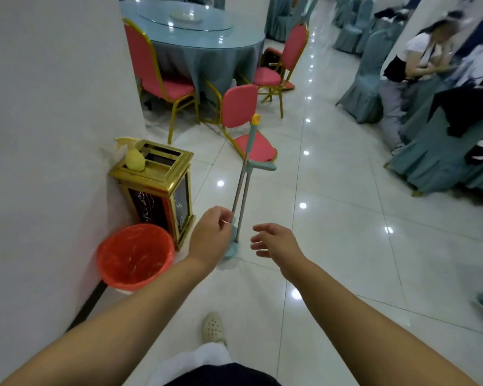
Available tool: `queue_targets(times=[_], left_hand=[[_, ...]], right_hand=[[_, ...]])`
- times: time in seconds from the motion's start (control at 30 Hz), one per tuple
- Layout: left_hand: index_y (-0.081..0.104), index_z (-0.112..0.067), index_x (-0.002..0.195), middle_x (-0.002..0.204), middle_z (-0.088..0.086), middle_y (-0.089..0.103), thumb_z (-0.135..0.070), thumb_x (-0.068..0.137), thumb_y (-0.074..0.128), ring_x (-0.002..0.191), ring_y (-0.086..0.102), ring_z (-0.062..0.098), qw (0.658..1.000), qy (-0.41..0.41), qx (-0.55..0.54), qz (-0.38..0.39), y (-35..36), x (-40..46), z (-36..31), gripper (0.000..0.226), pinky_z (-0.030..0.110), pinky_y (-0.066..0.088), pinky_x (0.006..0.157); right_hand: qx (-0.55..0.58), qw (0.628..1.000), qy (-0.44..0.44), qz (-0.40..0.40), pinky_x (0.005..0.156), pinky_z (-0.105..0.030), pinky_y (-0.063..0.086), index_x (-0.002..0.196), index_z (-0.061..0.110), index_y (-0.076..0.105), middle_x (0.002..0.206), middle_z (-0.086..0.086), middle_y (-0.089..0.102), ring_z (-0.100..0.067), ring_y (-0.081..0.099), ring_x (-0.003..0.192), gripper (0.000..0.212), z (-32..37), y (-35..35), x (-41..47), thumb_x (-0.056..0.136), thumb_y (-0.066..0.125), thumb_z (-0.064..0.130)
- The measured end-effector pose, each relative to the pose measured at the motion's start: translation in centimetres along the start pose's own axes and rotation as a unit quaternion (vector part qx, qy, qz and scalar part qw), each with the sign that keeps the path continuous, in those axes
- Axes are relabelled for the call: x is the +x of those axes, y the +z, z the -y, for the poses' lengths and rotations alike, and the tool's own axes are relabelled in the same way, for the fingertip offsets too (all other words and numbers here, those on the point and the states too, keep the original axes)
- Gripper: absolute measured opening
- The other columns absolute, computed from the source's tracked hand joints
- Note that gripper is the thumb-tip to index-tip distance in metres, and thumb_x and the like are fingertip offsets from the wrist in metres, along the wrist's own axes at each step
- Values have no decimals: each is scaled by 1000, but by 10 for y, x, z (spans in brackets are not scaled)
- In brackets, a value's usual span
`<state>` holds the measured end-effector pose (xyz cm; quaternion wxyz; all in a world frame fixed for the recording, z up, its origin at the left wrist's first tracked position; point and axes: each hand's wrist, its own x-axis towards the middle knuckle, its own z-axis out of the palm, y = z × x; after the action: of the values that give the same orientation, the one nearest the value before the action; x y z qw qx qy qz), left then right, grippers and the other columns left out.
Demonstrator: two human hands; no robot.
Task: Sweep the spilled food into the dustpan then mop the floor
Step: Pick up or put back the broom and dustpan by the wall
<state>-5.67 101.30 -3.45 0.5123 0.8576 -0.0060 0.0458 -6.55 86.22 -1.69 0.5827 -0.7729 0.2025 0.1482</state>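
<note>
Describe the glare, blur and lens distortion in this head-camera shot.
Head view: ceiling lights leave bright round glare spots on the glossy tiled floor and on the glass tabletop; the wide lens bows the white wall and stretches both forearms toward the bottom corners; the seated person at upper right is smeared, while the mop and left hand stay fairly sharp.
</note>
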Motion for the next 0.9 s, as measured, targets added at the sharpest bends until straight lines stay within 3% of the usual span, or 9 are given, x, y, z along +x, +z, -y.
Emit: queue_targets(times=[0.23, 0.5, 0.8, 0.9], left_hand=[[56, -19, 110, 99, -7, 55, -17, 94, 51, 94, 55, 10, 998, -40, -47, -18, 17, 126, 4, 17, 21, 48, 81], [55, -18, 114, 104, -4, 56, -25, 93, 54, 95, 56, 11, 997, -65, -48, -7, 29, 239, 17, 23, 26, 51, 84], [50, -22, 127, 114, -7, 52, -26, 94, 54, 99, 54, 8, 993, -84, -77, 18, 51, 297, 6, 34, 21, 48, 80], [47, -22, 133, 118, -7, 51, -24, 95, 54, 103, 52, 8, 992, -96, -77, 35, 59, 312, 5, 39, 11, 43, 73]], right_hand=[[-48, 999, 22, -8, 64, -20, 54, 113, 12, 61, 93, -6, 66, -17, 66, 82, 23, 63, -23, 115, 98, 45, 5], [-51, 998, 31, -28, 68, -22, 54, 115, 9, 61, 93, -8, 65, -19, 65, 83, 25, 103, -34, 217, 98, 44, 3], [-105, 993, 11, -50, 81, -27, 52, 121, 7, 61, 99, -7, 62, -20, 61, 93, 29, 102, -44, 292, 96, 47, 2], [-156, 986, 5, -51, 77, -27, 53, 125, 10, 59, 95, -3, 58, -14, 56, 80, 32, 97, -50, 321, 97, 47, 5]])
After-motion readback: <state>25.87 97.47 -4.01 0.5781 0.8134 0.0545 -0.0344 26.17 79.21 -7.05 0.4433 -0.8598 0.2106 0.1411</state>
